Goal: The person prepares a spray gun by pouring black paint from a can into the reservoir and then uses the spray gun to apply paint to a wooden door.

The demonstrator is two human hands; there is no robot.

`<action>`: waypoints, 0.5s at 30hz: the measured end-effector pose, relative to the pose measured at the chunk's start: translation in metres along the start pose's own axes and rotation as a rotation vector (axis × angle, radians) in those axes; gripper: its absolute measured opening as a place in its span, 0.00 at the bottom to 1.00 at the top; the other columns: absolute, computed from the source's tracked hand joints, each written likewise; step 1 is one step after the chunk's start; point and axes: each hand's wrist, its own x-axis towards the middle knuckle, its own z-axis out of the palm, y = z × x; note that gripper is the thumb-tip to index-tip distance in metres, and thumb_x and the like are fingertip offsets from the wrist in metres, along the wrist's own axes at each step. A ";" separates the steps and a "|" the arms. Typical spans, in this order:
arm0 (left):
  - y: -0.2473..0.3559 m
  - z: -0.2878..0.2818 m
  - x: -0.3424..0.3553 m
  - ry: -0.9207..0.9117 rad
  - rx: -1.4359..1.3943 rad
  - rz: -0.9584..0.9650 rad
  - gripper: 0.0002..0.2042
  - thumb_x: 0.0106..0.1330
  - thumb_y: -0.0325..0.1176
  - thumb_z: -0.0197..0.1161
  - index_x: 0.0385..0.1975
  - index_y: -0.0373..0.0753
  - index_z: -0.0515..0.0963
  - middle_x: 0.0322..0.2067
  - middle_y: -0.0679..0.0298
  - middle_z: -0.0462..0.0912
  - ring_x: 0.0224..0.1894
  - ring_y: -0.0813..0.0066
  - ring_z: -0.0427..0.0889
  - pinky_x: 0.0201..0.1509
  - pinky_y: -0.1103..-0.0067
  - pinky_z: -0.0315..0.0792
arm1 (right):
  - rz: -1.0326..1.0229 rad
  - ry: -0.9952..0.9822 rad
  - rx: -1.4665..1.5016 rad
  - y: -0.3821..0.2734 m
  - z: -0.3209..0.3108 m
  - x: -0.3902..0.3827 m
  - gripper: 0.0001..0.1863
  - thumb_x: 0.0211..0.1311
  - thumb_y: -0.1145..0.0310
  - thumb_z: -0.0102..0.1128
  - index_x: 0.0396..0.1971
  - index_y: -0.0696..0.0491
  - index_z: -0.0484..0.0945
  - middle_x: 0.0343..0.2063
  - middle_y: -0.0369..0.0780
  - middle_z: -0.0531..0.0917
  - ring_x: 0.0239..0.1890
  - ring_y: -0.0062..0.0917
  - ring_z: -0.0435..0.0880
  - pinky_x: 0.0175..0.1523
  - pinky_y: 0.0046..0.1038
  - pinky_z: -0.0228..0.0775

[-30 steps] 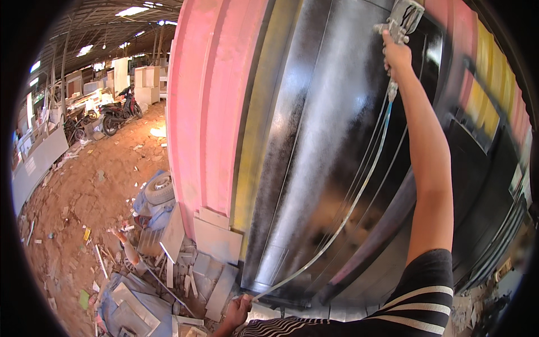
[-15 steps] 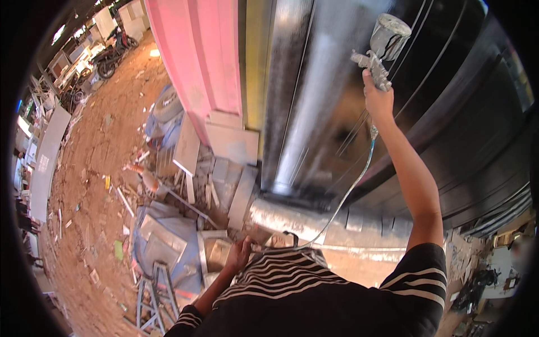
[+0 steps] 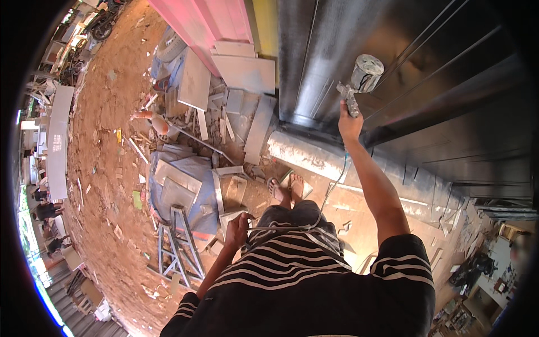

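My right hand (image 3: 350, 128) is wrapped round the handle of a metal spray gun (image 3: 349, 100), with my arm stretched out ahead. A paint-stained cup (image 3: 368, 74) sits on top of the gun. The gun is in front of a glossy black panelled surface (image 3: 331, 62); whether any spray is coming out cannot be made out. From the gun a thin air hose (image 3: 269, 228) hangs down and crosses in front of my waist. At the left of my body, my left hand (image 3: 238, 229) is closed on this hose.
Pink ribbed panels (image 3: 216, 22) and a yellow strip (image 3: 265, 33) adjoin the black surface. A pale ledge (image 3: 303, 154) runs along its foot. On the dirt ground lie boards (image 3: 196, 81), a blue-grey tarp (image 3: 202, 210), a metal frame (image 3: 178, 247) and a tyre (image 3: 170, 45).
The view has tipped downward, bringing my feet into sight. My right hand has lowered the spray gun along the black surface and closer to me. My left hand still grips the hose.
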 end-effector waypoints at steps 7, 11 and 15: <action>-0.052 0.049 0.000 -0.074 0.081 -0.304 0.27 0.75 0.51 0.38 0.34 0.37 0.82 0.20 0.55 0.79 0.26 0.63 0.80 0.34 0.69 0.71 | 0.171 -0.010 -0.109 0.108 0.069 -0.041 0.21 0.60 0.49 0.63 0.30 0.55 0.80 0.27 0.53 0.82 0.36 0.53 0.80 0.39 0.45 0.71; -0.110 0.096 0.016 -0.133 0.166 -0.430 0.26 0.74 0.52 0.40 0.36 0.38 0.82 0.27 0.51 0.83 0.35 0.53 0.84 0.40 0.64 0.73 | 0.216 -0.020 -0.152 0.181 0.113 -0.057 0.22 0.59 0.47 0.63 0.30 0.55 0.80 0.26 0.54 0.82 0.36 0.54 0.80 0.39 0.46 0.70; -0.149 0.151 0.019 -0.219 0.184 -0.497 0.25 0.74 0.52 0.42 0.37 0.39 0.82 0.32 0.46 0.83 0.40 0.45 0.82 0.44 0.59 0.73 | 0.289 -0.073 -0.260 0.253 0.153 -0.072 0.22 0.60 0.52 0.63 0.35 0.59 0.82 0.29 0.55 0.83 0.36 0.53 0.82 0.39 0.43 0.71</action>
